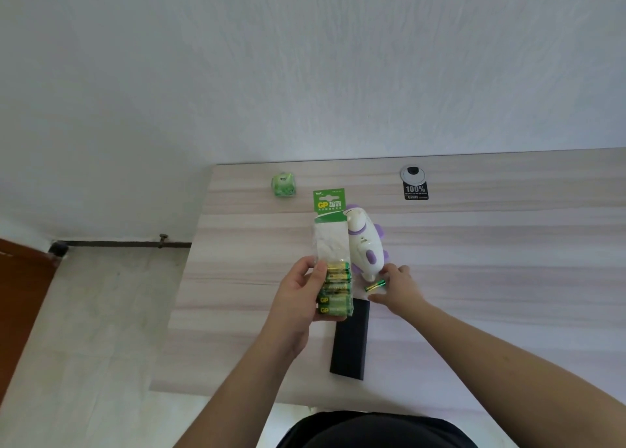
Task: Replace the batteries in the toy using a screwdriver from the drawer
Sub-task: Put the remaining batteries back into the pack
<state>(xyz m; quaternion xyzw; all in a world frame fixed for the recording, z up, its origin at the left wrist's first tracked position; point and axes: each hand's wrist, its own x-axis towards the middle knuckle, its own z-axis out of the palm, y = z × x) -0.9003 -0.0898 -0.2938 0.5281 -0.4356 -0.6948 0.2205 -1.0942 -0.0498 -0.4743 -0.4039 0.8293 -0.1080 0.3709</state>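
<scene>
Head view: left hand (pixel 306 286) grips a battery pack (pixel 332 261) near the desk's left, right hand (pixel 394 286) pinches one battery (pixel 375 285) beside the toy (pixel 364 244); check polarity before inserting.

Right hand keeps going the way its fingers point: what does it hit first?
Likely the white and purple toy. The right hand, pinching a loose battery, already has its fingertips next to the toy's near end; contact unclear.

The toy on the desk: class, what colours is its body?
The toy is white with purple parts, seen in the head view, the only view.
</scene>
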